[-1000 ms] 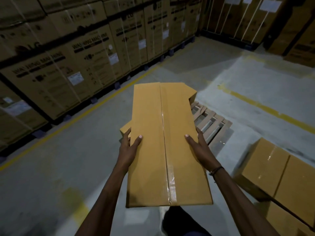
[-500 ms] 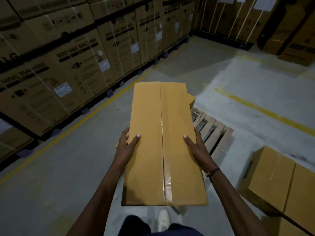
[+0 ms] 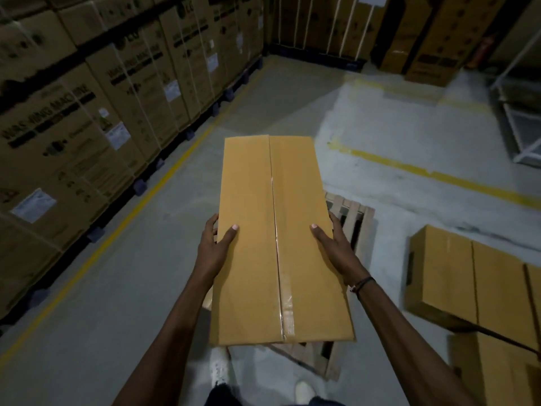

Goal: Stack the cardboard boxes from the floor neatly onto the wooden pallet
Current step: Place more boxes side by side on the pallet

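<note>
Held cardboard box (image 3: pixel 278 238): plain tan-yellow, glossy clear tape strip down the centre seam. Boxes on floor (image 3: pixel 474 276): same tan, darker in shadow. Wooden pallet (image 3: pixel 355 218): pale, slatted with dark gaps. Floor (image 3: pixel 117 288): grey concrete, yellow painted lines. Stacked cartons (image 3: pixel 73 136): brown, black print, white labels, pale straps. Wristband (image 3: pixel 361 284): dark. Shoes (image 3: pixel 219 367): white.

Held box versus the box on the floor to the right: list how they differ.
The held box is off the ground, gripped at both long sides by the left hand and right hand; the floor box lies untouched. The held box hangs over the wooden pallet; the floor box sits beside it. Both are plain brown cardboard with taped seams.
</note>
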Available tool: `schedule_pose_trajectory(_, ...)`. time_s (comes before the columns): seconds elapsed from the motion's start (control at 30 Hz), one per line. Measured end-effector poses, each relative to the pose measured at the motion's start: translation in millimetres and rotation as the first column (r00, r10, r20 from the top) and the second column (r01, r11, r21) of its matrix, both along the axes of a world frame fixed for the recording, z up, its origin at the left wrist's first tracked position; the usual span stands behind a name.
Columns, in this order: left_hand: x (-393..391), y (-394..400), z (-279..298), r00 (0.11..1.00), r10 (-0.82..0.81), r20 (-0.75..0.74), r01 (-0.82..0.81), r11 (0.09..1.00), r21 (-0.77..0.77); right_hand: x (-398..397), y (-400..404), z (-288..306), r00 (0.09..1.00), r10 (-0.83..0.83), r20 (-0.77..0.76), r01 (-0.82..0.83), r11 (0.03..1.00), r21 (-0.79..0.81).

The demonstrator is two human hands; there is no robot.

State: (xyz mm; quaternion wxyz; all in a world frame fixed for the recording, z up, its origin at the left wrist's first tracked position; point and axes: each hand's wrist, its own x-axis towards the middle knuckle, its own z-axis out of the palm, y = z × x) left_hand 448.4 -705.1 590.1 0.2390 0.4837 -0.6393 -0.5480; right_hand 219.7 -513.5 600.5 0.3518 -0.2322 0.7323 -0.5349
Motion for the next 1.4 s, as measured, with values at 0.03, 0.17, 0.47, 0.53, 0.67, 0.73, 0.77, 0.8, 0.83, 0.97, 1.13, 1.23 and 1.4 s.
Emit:
schedule_pose_trajectory(0.03,-0.9,-16.3,0.7,1.0,-0.022,-0.009,0.022,1.0,0.002,3.0,-10.8,-0.1,1.0,-0.029,0.002,0.029,1.0,0.005)
schedule_pose_trajectory(0.17,-6.4,-73.7,5.6,0.993,-0.115,-0.041,0.115,0.993,0.007,13.6,-48.8,3.0,0.992,-0.124,-0.005,0.124,0.991,0.043)
schedule_pose_trajectory(0.47,-62.0,-157.7,16.8,0.949,-0.307,-0.067,0.307,0.952,-0.008,-1.2,-103.3,18.1,0.96,-0.274,-0.049,0.275,0.962,0.005)
schedule_pose_trajectory(0.53,-80.7,-167.4,14.7,0.937,-0.342,-0.074,0.342,0.94,-0.017,-12.0,-108.2,16.8,0.95,-0.308,-0.048,0.308,0.951,-0.002)
schedule_pose_trajectory(0.67,-119.6,-181.0,3.1,0.913,-0.404,-0.063,0.405,0.915,-0.005,-37.9,-113.5,13.9,0.935,-0.349,-0.059,0.349,0.937,-0.004)
schedule_pose_trajectory(0.73,-142.2,-187.4,-8.0,0.908,-0.417,-0.043,0.418,0.909,0.011,-55.7,-114.9,5.7,0.928,-0.366,-0.064,0.367,0.93,0.005)
schedule_pose_trajectory(0.77,-154.2,-190.3,-14.2,0.904,-0.427,-0.04,0.428,0.904,0.02,-65.2,-115.4,0.7,0.925,-0.374,-0.065,0.376,0.927,0.018)
schedule_pose_trajectory(0.8,-167.1,-192.1,-20.1,0.9,-0.435,-0.037,0.436,0.9,0.031,-76.3,-116.2,-7.1,0.921,-0.386,-0.062,0.388,0.921,0.033)
schedule_pose_trajectory(0.83,-180.5,-192.8,-25.7,0.895,-0.444,-0.039,0.445,0.895,0.036,-87.5,-117.3,-14.7,0.916,-0.396,-0.058,0.399,0.916,0.049)
schedule_pose_trajectory(0.97,-238.0,-195.5,-61.1,0.878,-0.479,-0.015,0.479,0.876,0.056,-137.3,-120.9,-55.6,0.899,-0.435,-0.05,0.438,0.896,0.066)
schedule_pose_trajectory(1.13,-310.3,-206.2,-124.5,0.841,-0.54,0.013,0.536,0.837,0.11,-204.3,-122.2,-125.4,0.886,-0.462,-0.019,0.459,0.872,0.169)
schedule_pose_trajectory(1.23,-348.7,-211.5,-164.4,0.826,-0.563,0.026,0.556,0.82,0.135,-239.0,-126.8,-167.7,0.879,-0.477,-0.008,0.468,0.86,0.201)
schedule_pose_trajectory(1.4,-402.4,-218.9,-226.2,0.795,-0.606,0.038,0.588,0.784,0.2,-293.5,-131.2,-235.8,0.882,-0.471,0.01,0.456,0.859,0.233)
